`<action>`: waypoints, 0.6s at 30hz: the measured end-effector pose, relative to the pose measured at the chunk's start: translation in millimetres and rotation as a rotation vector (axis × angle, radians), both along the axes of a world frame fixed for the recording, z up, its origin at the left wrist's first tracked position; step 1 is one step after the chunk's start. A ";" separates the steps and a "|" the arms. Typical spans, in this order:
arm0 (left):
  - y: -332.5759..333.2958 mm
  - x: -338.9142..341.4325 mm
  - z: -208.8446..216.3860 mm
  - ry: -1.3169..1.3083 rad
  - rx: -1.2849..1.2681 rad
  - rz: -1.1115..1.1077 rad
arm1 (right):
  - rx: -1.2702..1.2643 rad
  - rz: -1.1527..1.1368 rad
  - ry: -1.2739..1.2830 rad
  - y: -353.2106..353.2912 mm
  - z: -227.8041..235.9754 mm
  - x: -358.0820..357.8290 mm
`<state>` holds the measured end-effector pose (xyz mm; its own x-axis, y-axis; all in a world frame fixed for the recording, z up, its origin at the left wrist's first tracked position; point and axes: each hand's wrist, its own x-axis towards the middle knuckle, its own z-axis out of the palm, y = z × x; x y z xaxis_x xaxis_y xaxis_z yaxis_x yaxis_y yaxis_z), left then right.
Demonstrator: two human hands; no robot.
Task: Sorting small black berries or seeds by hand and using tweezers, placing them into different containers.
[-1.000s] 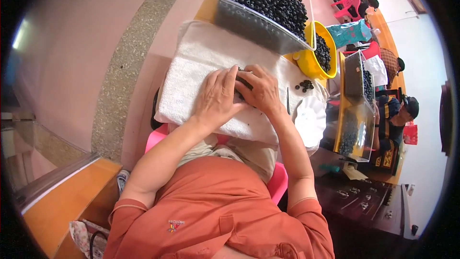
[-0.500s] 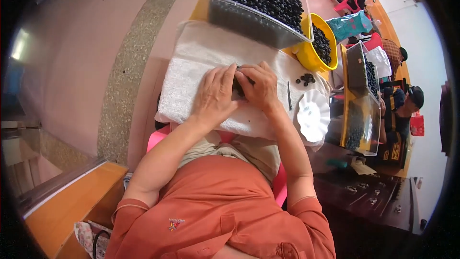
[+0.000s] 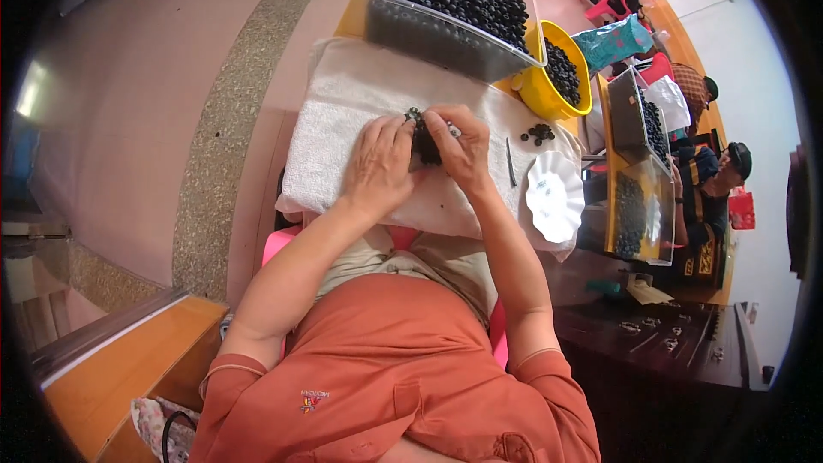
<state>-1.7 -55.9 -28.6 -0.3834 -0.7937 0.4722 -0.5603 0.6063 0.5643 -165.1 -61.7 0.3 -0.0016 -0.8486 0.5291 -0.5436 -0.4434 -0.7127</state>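
Observation:
On a white towel (image 3: 321, 137), both of my hands work close together at a dark clump of small parts (image 3: 425, 141). My left hand (image 3: 379, 161) curls over the clump's left side, fingers side by side and closed against it. From the right, my right hand (image 3: 465, 147) pinches with thumb and fingers at its upper edge; what lies between the tips is too small to make out. To the right rest several loose black ring-shaped pieces (image 3: 539, 134), a thin dark tool, perhaps tweezers (image 3: 511, 163), and a white scalloped dish (image 3: 555, 197) holding a few tiny bits.
A clear bin (image 3: 446, 45) heaped with black rings stands beyond the towel. Beside it is a yellow bucket (image 3: 549, 94) of similar pieces. Farther right, more clear bins (image 3: 633, 210) stand near a person in a dark cap (image 3: 716, 176). A dark cabinet (image 3: 634, 334) occupies the lower right.
My right hand has shifted slightly and its fingers have lifted apart from the left hand, exposing more of the dark clump. The whole view has moved a little.

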 end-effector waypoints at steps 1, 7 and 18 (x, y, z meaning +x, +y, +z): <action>0.8 0.3 1.1 0.003 0.000 -0.003 | 0.013 -0.018 -0.066 1.8 -0.9 -4.9; 4.7 3.6 9.7 0.044 0.028 -0.041 | 0.110 -0.102 -0.220 30.4 5.2 -39.0; 11.5 -0.8 4.3 0.058 0.004 -0.081 | 0.139 -0.228 0.510 78.8 6.2 -51.2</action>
